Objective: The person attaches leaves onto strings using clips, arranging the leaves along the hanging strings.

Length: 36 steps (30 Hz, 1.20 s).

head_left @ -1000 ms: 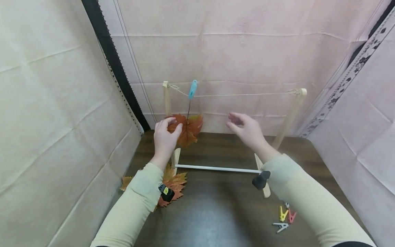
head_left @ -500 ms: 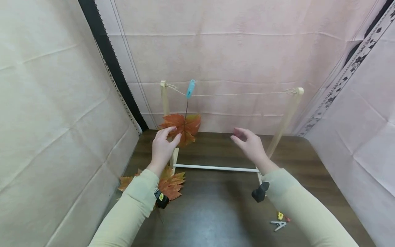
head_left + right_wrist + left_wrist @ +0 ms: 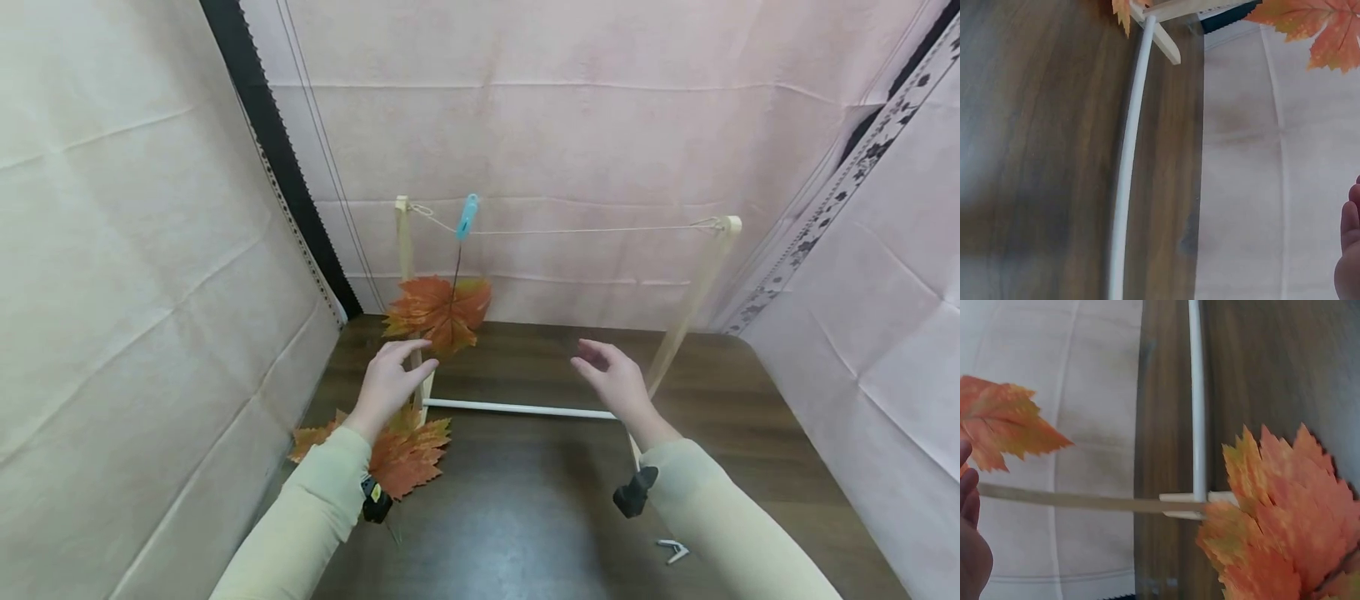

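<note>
One peg [image 3: 467, 217] holds a leaf [image 3: 441, 307]; left hand [image 3: 387, 380] and right hand [image 3: 618, 383] gape loosely, empty.

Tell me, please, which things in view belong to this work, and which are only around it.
Likely part of the work: blue peg, hanging leaf, string, wooden frame, lower leaves, grey peg.

Only around it: cloth backdrop, black wrist devices.

I see soft, even light | pale near-side glare on my dark-brown wood-grain tabletop [image 3: 502, 533] | my wrist views dimmer, blurrier
</note>
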Tool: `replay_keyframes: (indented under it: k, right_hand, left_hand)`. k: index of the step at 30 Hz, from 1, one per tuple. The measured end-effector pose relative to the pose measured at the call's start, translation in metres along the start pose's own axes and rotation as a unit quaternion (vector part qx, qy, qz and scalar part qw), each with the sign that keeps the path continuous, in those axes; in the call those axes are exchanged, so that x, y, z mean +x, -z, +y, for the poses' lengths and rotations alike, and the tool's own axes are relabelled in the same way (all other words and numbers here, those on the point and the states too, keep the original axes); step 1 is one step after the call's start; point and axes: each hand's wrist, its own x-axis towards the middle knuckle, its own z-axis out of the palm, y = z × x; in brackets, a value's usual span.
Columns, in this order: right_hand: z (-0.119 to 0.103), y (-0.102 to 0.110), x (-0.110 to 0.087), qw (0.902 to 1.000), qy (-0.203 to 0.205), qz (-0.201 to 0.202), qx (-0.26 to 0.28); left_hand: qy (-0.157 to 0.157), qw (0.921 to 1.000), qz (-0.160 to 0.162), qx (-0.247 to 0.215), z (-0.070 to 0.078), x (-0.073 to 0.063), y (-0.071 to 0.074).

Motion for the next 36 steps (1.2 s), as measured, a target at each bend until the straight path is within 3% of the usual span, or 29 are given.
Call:
replay_keyframes:
  k: [13, 24, 29, 36]
  right_hand:
    - [0.029, 0.002, -0.013, 0.9994, -0.034, 0.0, -0.001]
    - [0.055, 0.009, -0.029, 0.9977, -0.061, -0.001, -0.03]
    - [0.064, 0.012, -0.034, 0.9967, -0.078, 0.0, -0.024]
    - [0.074, 0.012, -0.04, 0.997, -0.067, 0.017, -0.036]
  left_hand:
    - [0.028, 0.9985, -0.043, 0.02, -0.027, -0.007, 0.007]
    - [0.029, 0.9972, -0.056, 0.041, -0.048, -0.016, 0.008]
    - [0.036, 0.9949, -0.08, 0.049, -0.059, -0.019, 0.009]
    - [0.059, 0.9911, -0.099, 0.066, -0.082, -0.03, 0.017]
